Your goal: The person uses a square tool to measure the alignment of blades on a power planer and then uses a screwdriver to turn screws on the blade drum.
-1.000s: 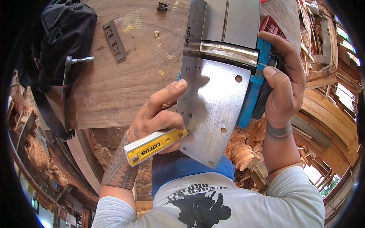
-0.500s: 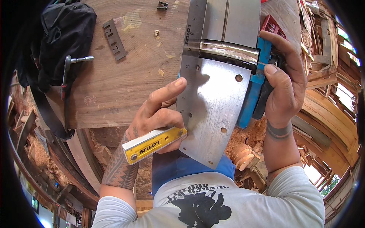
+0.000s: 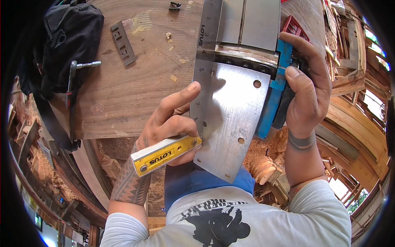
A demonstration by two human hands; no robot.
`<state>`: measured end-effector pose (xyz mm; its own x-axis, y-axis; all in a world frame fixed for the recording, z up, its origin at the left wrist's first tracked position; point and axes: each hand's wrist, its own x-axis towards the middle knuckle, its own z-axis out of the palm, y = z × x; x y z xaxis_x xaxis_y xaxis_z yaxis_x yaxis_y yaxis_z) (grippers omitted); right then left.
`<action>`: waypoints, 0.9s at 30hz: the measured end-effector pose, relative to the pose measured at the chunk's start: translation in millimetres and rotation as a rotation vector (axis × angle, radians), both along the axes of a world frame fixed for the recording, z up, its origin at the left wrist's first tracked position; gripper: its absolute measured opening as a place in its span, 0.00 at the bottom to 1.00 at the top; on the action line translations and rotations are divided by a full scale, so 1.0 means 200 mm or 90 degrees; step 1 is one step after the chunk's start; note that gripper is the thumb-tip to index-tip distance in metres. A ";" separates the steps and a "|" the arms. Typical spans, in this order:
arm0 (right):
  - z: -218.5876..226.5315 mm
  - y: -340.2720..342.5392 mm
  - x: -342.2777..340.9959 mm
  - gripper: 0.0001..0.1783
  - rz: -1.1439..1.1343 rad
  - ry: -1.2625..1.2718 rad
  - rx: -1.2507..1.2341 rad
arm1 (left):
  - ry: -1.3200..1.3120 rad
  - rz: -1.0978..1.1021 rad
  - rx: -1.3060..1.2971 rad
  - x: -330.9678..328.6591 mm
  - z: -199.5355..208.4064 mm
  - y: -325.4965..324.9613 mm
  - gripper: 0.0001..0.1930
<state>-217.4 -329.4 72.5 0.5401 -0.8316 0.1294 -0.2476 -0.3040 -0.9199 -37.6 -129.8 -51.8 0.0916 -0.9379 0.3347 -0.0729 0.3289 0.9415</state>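
Observation:
An electric planer (image 3: 242, 107) lies upside down at the table's front edge, its shiny metal sole and cutter drum (image 3: 247, 54) facing up. Along the sole's left side rests the steel blade of a try square (image 3: 200, 92), reaching past the drum. My left hand (image 3: 166, 119) is closed round the square's yellow handle, its index finger stretched along the blade's edge. My right hand (image 3: 308, 92) grips the planer's blue body at the right, thumb and index finger near the drum's end. The planer's underside is hidden.
On the wooden table (image 3: 152, 103) lie a loose slotted planer knife (image 3: 123, 44), a small black part (image 3: 175, 6) and a socket wrench (image 3: 84, 65) beside a black bag (image 3: 74, 31). A red case (image 3: 294, 28) stands behind the planer. Stacked timber (image 3: 349, 127) and wood shavings lie around.
The try square has slid slightly left and toward me, its handle tilting a little. The planer has shifted very slightly left. Both hands keep their holds.

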 end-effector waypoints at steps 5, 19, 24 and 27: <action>0.01 0.01 0.01 0.23 0.005 -0.009 0.014 | 0.005 -0.010 0.018 0.00 -0.01 0.02 0.20; 0.02 0.01 -0.01 0.22 -0.001 -0.044 0.100 | 0.018 -0.008 0.016 -0.01 0.06 0.00 0.16; 0.01 0.00 0.02 0.21 0.017 -0.158 0.167 | 0.174 0.057 -0.035 -0.07 0.01 0.06 0.17; -0.01 -0.18 -0.14 0.22 -0.099 0.059 0.040 | 0.142 0.156 -0.069 -0.07 0.05 0.00 0.18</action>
